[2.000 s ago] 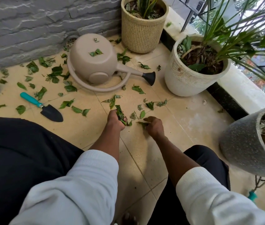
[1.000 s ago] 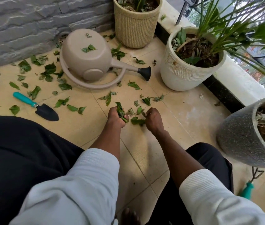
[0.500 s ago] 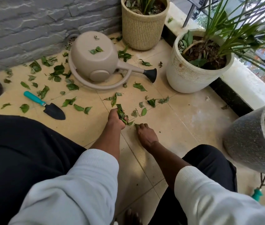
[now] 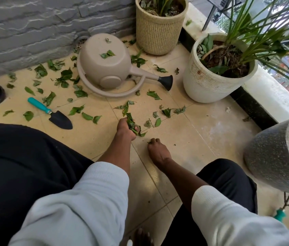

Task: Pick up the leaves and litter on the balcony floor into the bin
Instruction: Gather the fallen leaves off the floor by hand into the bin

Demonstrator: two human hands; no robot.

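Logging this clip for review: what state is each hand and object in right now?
Left hand: grips a bunch of leaves.
Right hand: fingers curled, pinching a small leaf off the floor.
Watering can: tipped on its side, leaves on it.
Trowel: lying flat, untouched.
Scattered leaves: still on the floor.

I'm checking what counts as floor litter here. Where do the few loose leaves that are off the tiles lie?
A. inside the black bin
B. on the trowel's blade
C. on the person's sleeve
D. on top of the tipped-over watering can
D: several green leaves sit on the rounded beige body of the watering can, which lies on its side by the wall; the trowel blade is bare.
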